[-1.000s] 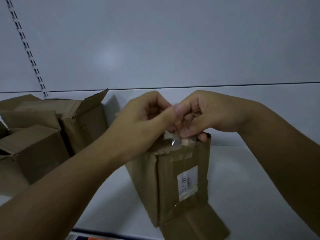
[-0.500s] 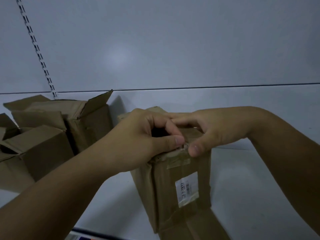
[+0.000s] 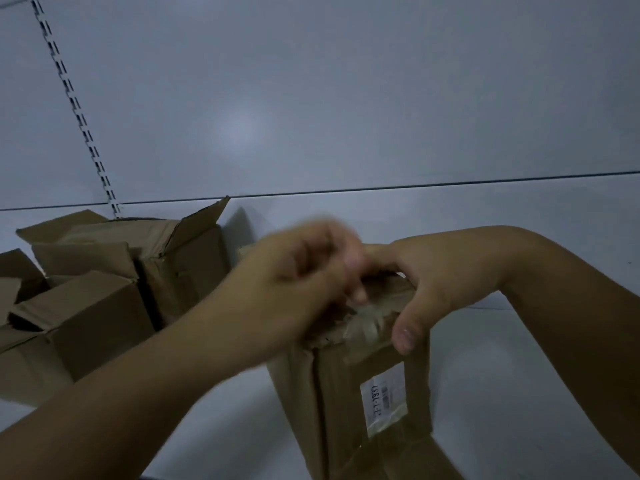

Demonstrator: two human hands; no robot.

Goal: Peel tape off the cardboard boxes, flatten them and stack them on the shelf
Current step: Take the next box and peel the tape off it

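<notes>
Gripping box (image 3: 349,393) top edge, hands (image 3: 304,275) (image 3: 450,282) touching

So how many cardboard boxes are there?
3: held box in the middle; left, front box and back box. Far-left flaps may be a fourth.

Left hand (image 3: 304,271) motion-blurred, grip unclear; box (image 3: 346,393) bottom cut off.

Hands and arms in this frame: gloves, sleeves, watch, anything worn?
Nothing worn shows. Left hand and right hand: no gloves. Left forearm and right forearm bare to the frame edge: no sleeves, watch or band. The left hand is motion-blurred, so rings can't be ruled out there.
</notes>
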